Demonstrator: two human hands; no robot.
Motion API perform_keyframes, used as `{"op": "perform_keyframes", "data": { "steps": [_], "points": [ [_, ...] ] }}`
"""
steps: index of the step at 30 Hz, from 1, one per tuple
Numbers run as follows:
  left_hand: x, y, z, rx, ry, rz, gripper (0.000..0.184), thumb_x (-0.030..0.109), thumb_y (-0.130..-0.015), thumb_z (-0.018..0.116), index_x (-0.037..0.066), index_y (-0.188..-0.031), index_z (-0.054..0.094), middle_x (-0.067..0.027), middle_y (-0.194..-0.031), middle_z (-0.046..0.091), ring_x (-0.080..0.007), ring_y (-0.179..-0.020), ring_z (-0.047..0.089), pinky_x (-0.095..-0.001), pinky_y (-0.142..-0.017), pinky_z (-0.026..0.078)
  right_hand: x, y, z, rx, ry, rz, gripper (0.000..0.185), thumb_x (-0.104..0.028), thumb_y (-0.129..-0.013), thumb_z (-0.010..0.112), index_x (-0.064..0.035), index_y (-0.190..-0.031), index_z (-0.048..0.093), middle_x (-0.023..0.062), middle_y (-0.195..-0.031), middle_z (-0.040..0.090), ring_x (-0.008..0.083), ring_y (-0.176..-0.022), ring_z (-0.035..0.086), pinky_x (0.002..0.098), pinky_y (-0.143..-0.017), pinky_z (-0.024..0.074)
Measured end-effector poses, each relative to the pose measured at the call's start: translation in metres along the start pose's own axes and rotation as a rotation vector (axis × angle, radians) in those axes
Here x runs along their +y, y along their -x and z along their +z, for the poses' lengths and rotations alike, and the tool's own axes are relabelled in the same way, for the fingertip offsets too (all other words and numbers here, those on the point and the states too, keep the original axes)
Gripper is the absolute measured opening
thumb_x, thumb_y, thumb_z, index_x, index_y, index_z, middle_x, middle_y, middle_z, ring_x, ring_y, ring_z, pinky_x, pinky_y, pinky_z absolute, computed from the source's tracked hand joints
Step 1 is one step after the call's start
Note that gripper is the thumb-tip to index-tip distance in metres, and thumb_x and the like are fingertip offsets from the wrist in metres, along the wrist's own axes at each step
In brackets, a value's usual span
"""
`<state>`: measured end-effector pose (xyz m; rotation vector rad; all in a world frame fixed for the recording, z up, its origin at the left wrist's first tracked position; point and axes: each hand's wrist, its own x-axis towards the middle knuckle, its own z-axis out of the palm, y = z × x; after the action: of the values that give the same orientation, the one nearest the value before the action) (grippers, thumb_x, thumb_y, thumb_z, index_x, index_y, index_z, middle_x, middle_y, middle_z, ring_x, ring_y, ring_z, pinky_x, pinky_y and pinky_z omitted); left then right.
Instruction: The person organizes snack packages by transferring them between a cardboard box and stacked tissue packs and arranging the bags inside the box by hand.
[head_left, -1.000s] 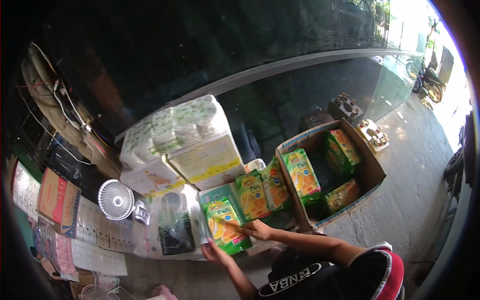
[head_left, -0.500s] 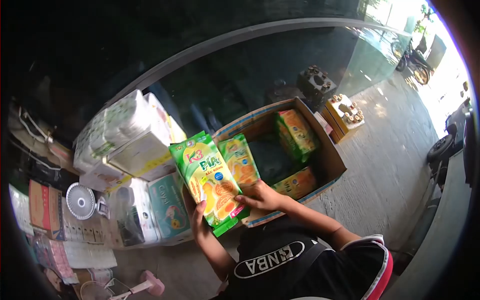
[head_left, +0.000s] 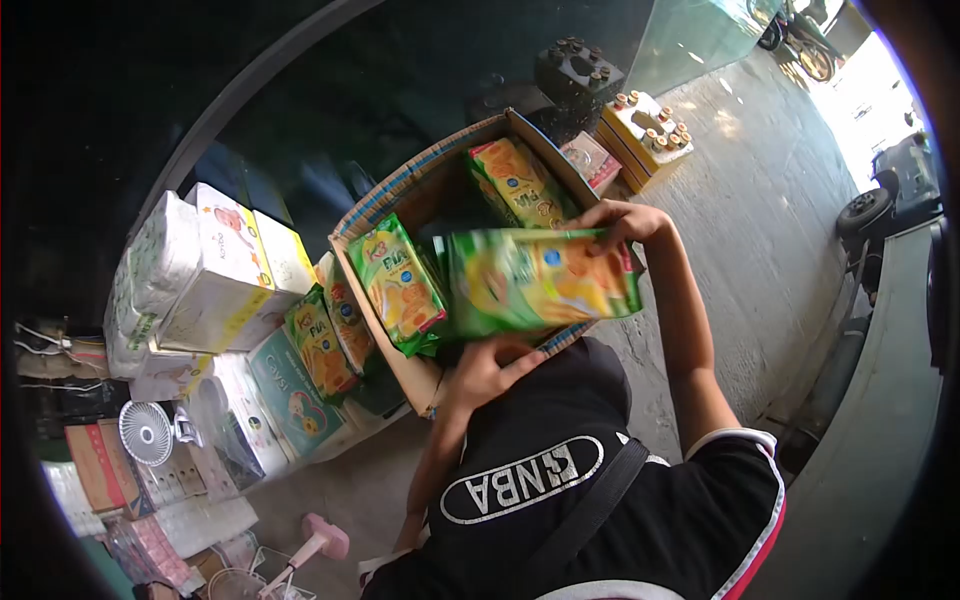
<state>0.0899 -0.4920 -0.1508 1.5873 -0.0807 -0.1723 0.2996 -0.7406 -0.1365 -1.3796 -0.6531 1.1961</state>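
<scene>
A green and orange pack of pía cakes (head_left: 540, 280), blurred by motion, lies sideways over the cardboard box (head_left: 375, 195). My right hand (head_left: 630, 225) grips its right end, with the thumb and fingers around the edge. My left hand (head_left: 490, 375) is just below the pack at the box's near side, thumb apart from the fingers; its fingertips are partly hidden. Inside the box, one similar pack (head_left: 400, 285) leans at the left and another pack (head_left: 520, 185) sits at the far right. The held pack hides part of the box's inside.
Left of the box, more cake packs (head_left: 320, 345) rest by a teal carton (head_left: 295, 385). White wrapped packages (head_left: 225, 265) are stacked behind them, near a small white fan (head_left: 146, 433). A yellow bottle crate (head_left: 645, 140) and a pink box (head_left: 590, 162) stand beyond the box's right side.
The pack has gone from both hands, left of the box, to over the box, turning sideways. My left hand has come off its side. The view has shifted, and packs left of the box now show.
</scene>
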Motion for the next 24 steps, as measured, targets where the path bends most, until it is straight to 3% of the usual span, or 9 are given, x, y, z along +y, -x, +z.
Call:
{"op": "perform_keyframes", "data": {
  "steps": [2,7,9,11,12,15,19,21,24],
  "points": [
    [-0.010,0.006,-0.016,0.015,-0.197,-0.030,0.027,0.027,-0.074,0.066,0.003,-0.085,0.064,-0.0113,-0.074,0.064,-0.0211,-0.069,0.062,-0.0301,-0.063,0.047,0.018,-0.006,-0.022,-0.097,0.049,0.034,0.048,0.000,-0.067,0.064,0.0086,-0.112,0.050,0.0145,-0.113,0.055,0.0166,-0.099,0.053,0.0265,-0.088,0.0398],
    [0.001,0.017,-0.064,-0.275,-0.776,-0.419,0.044,0.040,-0.065,0.066,0.000,-0.084,0.063,-0.0181,-0.073,0.061,-0.0289,-0.073,0.061,-0.0355,-0.065,0.046,-0.008,-0.053,-0.005,-0.481,0.301,-0.148,0.040,-0.003,-0.069,0.064,0.0081,-0.106,0.054,0.0163,-0.112,0.055,0.0200,-0.105,0.051,0.0272,-0.092,0.0370],
    [0.004,0.022,-0.069,-0.066,-0.863,-0.353,0.051,0.047,-0.071,0.060,-0.003,-0.081,0.061,-0.0203,-0.080,0.060,-0.0326,-0.076,0.058,-0.0369,-0.066,0.045,0.012,-0.069,-0.008,-0.502,0.274,-0.028,0.040,-0.003,-0.069,0.064,0.0064,-0.106,0.055,0.0168,-0.113,0.054,0.0208,-0.104,0.052,0.0273,-0.094,0.0350],
    [-0.003,0.014,-0.062,0.069,-0.981,-0.218,0.050,0.045,-0.076,0.058,-0.004,-0.084,0.059,-0.0183,-0.072,0.058,-0.0325,-0.072,0.057,-0.0346,-0.067,0.044,0.037,-0.084,-0.011,-0.359,0.195,0.108,0.041,-0.003,-0.069,0.064,0.0035,-0.108,0.055,0.0160,-0.111,0.056,0.0187,-0.098,0.055,0.0257,-0.084,0.0438],
    [-0.011,0.004,-0.057,0.055,-0.714,-0.276,0.052,0.048,-0.078,0.055,-0.004,-0.084,0.057,-0.0200,-0.075,0.057,-0.0339,-0.076,0.056,-0.0348,-0.070,0.043,0.028,-0.083,0.001,-0.348,0.249,0.156,0.042,0.000,-0.067,0.064,-0.0016,-0.108,0.057,0.0151,-0.109,0.057,0.0157,-0.081,0.061,0.0254,-0.058,0.0517],
    [-0.048,-0.003,-0.038,-0.128,-0.982,-0.356,0.054,0.047,-0.079,0.054,-0.007,-0.084,0.055,-0.0248,-0.079,0.056,-0.0358,-0.081,0.056,-0.0366,-0.072,0.042,0.066,-0.094,0.018,-0.276,0.373,0.339,0.043,0.002,-0.065,0.062,-0.0061,-0.107,0.059,0.0150,-0.103,0.060,0.0132,-0.063,0.061,0.0250,-0.035,0.0465],
    [-0.085,0.006,-0.030,0.198,-1.033,-0.144,0.058,0.048,-0.078,0.055,-0.010,-0.083,0.055,-0.0273,-0.077,0.057,-0.0378,-0.081,0.056,-0.0379,-0.072,0.043,0.060,-0.083,0.029,-0.046,0.525,0.518,0.045,-0.008,-0.061,0.064,-0.0137,-0.105,0.061,0.0118,-0.071,0.063,0.0234,-0.054,0.061,0.0320,-0.046,0.0503],
    [-0.086,0.005,-0.031,0.037,-0.533,-0.464,0.065,0.055,-0.077,0.051,-0.009,-0.087,0.057,-0.0289,-0.086,0.057,-0.0380,-0.088,0.056,-0.0380,-0.077,0.043,0.065,-0.081,0.032,-0.021,0.774,0.351,0.042,-0.014,-0.063,0.064,-0.0123,-0.105,0.061,0.0129,-0.078,0.063,0.0257,-0.065,0.061,0.0336,-0.056,0.0501],
    [-0.089,0.006,-0.030,-0.071,-0.606,-0.628,0.074,0.062,-0.077,0.042,-0.009,-0.090,0.058,-0.0289,-0.089,0.057,-0.0386,-0.090,0.055,-0.0387,-0.078,0.042,0.056,-0.065,0.035,0.059,0.976,0.242,0.041,-0.028,-0.067,0.064,-0.0099,-0.103,0.060,0.0140,-0.089,0.062,0.0286,-0.083,0.059,0.0352,-0.073,0.0471]
  ]
}}
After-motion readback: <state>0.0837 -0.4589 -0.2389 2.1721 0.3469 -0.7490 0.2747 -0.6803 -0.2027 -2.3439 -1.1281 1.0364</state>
